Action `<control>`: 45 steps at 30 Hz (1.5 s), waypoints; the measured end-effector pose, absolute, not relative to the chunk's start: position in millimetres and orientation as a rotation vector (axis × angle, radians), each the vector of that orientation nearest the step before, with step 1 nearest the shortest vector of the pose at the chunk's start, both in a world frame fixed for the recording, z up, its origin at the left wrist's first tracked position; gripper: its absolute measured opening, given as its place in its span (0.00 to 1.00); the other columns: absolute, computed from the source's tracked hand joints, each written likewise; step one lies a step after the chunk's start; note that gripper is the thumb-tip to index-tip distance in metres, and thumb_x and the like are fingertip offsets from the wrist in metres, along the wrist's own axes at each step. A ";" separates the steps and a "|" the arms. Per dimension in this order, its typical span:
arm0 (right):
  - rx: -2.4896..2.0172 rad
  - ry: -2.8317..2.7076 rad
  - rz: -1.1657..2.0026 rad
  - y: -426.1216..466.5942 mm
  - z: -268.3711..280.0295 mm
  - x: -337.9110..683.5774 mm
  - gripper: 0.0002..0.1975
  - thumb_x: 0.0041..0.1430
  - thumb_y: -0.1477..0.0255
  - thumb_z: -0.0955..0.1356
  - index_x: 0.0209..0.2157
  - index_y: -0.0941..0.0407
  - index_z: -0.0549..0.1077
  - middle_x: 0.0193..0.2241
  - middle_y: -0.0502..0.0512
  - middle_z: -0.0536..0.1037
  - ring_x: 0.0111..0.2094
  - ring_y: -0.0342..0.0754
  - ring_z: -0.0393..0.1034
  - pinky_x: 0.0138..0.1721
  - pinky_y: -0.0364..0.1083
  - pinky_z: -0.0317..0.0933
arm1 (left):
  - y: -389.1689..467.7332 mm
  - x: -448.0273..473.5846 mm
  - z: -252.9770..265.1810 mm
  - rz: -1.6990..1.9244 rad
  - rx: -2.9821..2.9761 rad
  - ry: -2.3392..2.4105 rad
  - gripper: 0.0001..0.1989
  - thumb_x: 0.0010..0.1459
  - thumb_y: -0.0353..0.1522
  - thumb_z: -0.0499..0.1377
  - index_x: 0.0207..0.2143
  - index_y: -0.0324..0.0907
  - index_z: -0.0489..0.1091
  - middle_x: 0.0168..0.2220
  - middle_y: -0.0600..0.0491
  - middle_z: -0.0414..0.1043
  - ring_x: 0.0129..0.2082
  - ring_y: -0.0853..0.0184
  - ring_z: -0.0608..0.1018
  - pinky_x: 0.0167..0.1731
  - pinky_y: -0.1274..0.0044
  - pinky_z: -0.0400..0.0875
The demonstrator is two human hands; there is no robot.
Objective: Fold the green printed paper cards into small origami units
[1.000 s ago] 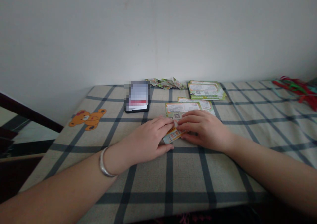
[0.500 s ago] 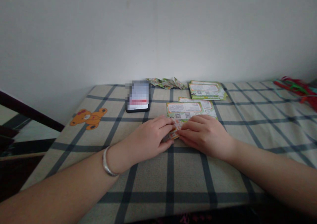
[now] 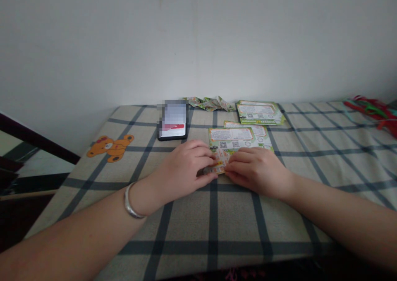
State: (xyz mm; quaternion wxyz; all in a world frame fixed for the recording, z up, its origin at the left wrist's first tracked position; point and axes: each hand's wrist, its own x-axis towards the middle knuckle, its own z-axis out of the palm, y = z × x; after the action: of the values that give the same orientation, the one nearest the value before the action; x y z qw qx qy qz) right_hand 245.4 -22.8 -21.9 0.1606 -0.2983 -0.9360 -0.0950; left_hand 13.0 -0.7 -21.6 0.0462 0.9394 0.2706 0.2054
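Observation:
Between my hands lies a small printed paper [image 3: 221,157] in orange, white and yellow, partly hidden by my fingers. My left hand [image 3: 190,165], with a silver bangle on its wrist, grips the paper's left side between thumb and curled fingers. On the opposite side, my right hand [image 3: 256,169] is closed with its fingertips pinching the paper's near right edge. Just beyond my hands lie green-and-white printed cards [image 3: 231,135], overlapping each other, with text and square codes on them.
A phone [image 3: 173,121] with a blurred screen lies at the back left. Crumpled printed paper [image 3: 211,103] and another card stack [image 3: 260,113] lie along the wall. An orange bear cutout [image 3: 111,147] is at left; red and green stringy material [image 3: 374,111] is at far right.
My left hand has shifted slightly left and its fingers have lifted a little, so more of the printed paper shows. The right hand stays almost in place.

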 end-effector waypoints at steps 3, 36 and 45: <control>-0.872 -2.673 -0.182 -22.2 -22.0 246.9 0.13 0.65 0.68 0.63 0.31 0.56 0.75 0.29 0.52 0.75 0.31 0.45 0.67 0.32 0.45 0.57 | 0.0 12.1 -20.7 0.637 2.847 0.826 0.12 0.60 0.37 0.60 0.44 0.43 0.76 0.42 0.51 0.76 0.50 0.61 0.70 0.51 0.67 0.68; -0.933 -2.699 -0.121 -23.6 -17.9 243.6 0.12 0.66 0.69 0.61 0.36 0.55 0.76 0.31 0.52 0.74 0.33 0.46 0.66 0.35 0.46 0.58 | -5.0 11.3 -12.9 0.536 3.146 0.753 0.15 0.60 0.41 0.59 0.35 0.37 0.75 0.35 0.47 0.77 0.41 0.59 0.77 0.51 0.62 0.68; -0.947 -2.676 -0.214 -18.6 -18.3 244.5 0.11 0.64 0.72 0.63 0.31 0.56 0.74 0.29 0.52 0.75 0.31 0.46 0.67 0.31 0.45 0.56 | -4.7 13.8 -13.3 0.572 3.121 0.816 0.12 0.62 0.37 0.58 0.32 0.38 0.75 0.34 0.49 0.76 0.41 0.61 0.76 0.51 0.64 0.68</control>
State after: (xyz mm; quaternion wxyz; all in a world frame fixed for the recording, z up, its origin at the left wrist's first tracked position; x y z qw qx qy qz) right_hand 244.5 -18.6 -18.3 0.1468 -0.3291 -0.9298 -0.0743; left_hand 13.8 -4.7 -13.3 -0.0674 0.9504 0.2486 0.1743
